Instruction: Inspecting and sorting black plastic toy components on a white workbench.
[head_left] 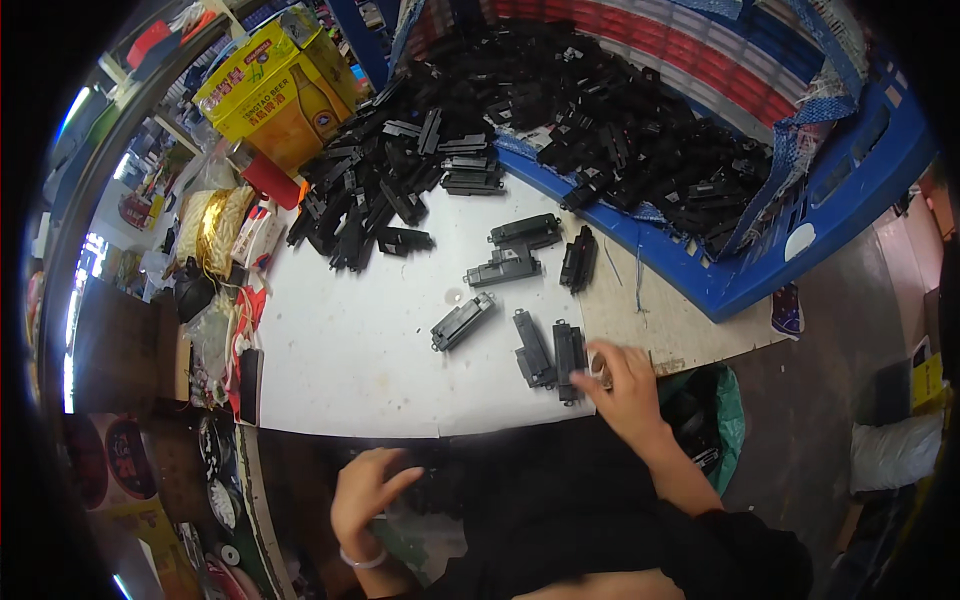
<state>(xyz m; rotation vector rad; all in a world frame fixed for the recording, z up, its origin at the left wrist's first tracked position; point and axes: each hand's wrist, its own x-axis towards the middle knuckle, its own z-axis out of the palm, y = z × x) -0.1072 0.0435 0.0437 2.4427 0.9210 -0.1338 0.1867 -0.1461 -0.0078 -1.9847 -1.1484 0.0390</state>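
Note:
Two long black plastic parts lie side by side near the table's front edge: a nearer-right one point(568, 360) and a left one point(533, 350). My right hand point(628, 390) is at the right-hand part, its thumb tip blurred against that part's side. Its fingers are bent, with a gap between thumb and forefinger. A small brownish thing shows in that gap, too unclear to name. Off the table's front edge, over my lap, my left hand point(368, 495) has its fingers apart and holds nothing. Further back lie a grey-black part point(462, 322), another part point(503, 266), and a darker one point(577, 260).
A large heap of similar parts point(385, 185) covers the table's back left. A blue plastic crate point(720, 295), lined with woven sheeting, holds many more. Left stand a yellow carton point(285, 100) and a red cylinder point(265, 177). A green bag point(730, 410) hangs beside my right forearm.

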